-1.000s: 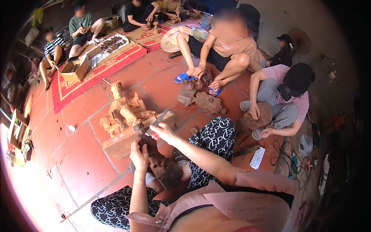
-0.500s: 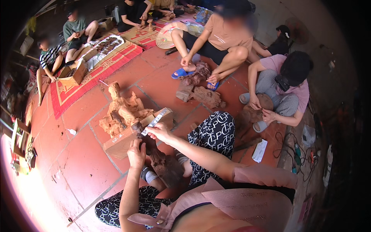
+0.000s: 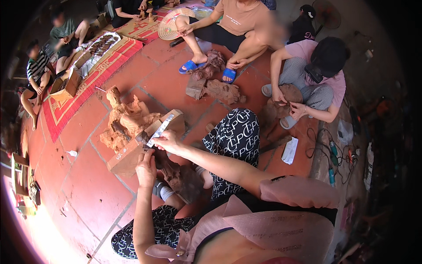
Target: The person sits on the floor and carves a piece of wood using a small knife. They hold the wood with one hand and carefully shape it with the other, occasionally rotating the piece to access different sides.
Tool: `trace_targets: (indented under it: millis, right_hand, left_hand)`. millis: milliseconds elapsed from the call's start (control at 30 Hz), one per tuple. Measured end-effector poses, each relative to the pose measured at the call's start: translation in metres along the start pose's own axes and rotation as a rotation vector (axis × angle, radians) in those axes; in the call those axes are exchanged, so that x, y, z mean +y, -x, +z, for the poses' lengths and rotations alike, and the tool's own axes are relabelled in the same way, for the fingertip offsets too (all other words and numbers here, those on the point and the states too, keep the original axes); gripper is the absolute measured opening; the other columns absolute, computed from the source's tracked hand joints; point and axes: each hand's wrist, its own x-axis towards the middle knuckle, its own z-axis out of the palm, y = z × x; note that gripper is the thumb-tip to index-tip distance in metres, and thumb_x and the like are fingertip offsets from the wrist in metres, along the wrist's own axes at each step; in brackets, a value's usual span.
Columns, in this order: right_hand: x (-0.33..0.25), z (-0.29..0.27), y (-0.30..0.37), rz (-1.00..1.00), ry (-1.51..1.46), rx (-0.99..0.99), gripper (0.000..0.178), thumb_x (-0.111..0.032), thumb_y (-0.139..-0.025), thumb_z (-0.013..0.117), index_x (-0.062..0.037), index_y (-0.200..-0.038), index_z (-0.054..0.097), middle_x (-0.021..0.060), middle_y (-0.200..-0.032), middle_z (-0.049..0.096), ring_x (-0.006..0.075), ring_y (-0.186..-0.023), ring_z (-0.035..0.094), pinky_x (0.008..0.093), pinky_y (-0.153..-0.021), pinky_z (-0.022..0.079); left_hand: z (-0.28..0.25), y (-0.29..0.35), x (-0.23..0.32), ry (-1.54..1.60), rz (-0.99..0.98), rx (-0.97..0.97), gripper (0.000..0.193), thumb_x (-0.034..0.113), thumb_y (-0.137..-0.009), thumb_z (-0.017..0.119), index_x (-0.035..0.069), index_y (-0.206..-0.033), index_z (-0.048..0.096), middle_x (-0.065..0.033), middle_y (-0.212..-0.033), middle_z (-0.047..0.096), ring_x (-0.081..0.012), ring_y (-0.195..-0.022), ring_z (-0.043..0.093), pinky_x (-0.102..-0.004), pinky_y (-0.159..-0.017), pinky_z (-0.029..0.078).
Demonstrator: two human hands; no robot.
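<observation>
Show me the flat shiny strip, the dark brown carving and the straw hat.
Flat shiny strip (image 3: 161, 130): head view, middle of its length.
Dark brown carving (image 3: 176, 177): head view, middle of its body.
Straw hat (image 3: 168, 25): head view, its uncovered left part.

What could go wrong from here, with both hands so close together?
The left hand is just below the strip in the right hand, so a slip might scrape it; how sharp the strip's edge is, I can't tell. The strip's far end shows against the wooden block, so a long stroke might knock the two together, though depth is hard to judge.
</observation>
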Motion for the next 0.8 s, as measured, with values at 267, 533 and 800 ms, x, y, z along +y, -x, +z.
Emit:
trace_targets:
  millis: [267, 533, 800]
  right_hand:
    - [0.002, -0.009, -0.008, -0.205, 0.001, -0.027, 0.009, -0.012, -0.082, 0.062, -0.0044, -0.087, 0.060, -0.0005, -0.072, 0.061, 0.0050, -0.055, 0.054, 0.0189, -0.047, 0.043]
    - [-0.012, -0.027, -0.006, -0.265, -0.094, -0.121, 0.013, 0.001, -0.079, 0.059, -0.0030, -0.074, 0.047, 0.0094, -0.071, 0.062, 0.0152, -0.062, 0.063, 0.0230, -0.052, 0.051]
    - [-0.011, -0.008, 0.003, -0.146, 0.150, -0.248, 0.012, -0.010, -0.074, 0.069, -0.0024, -0.081, 0.061, -0.0002, -0.074, 0.060, 0.0046, -0.068, 0.053, 0.0195, -0.061, 0.043]
  left_hand:
    - [0.010, 0.016, -0.004, 0.091, 0.014, 0.200, 0.031, 0.010, -0.085, 0.050, 0.016, -0.115, 0.055, -0.0137, -0.093, 0.057, -0.0336, -0.081, 0.058, -0.0394, -0.071, 0.049]
    - [0.037, 0.061, -0.011, 0.545, -0.542, 0.448, 0.044, 0.014, -0.082, 0.059, -0.002, -0.121, 0.045, -0.0147, -0.097, 0.059, -0.0198, -0.080, 0.060, -0.0320, -0.068, 0.049]
    - [0.068, 0.070, -0.016, 0.676, -0.589, 0.374, 0.065, 0.025, -0.078, 0.067, -0.002, -0.128, 0.036, -0.0202, -0.115, 0.052, -0.0296, -0.102, 0.055, -0.0365, -0.082, 0.047]
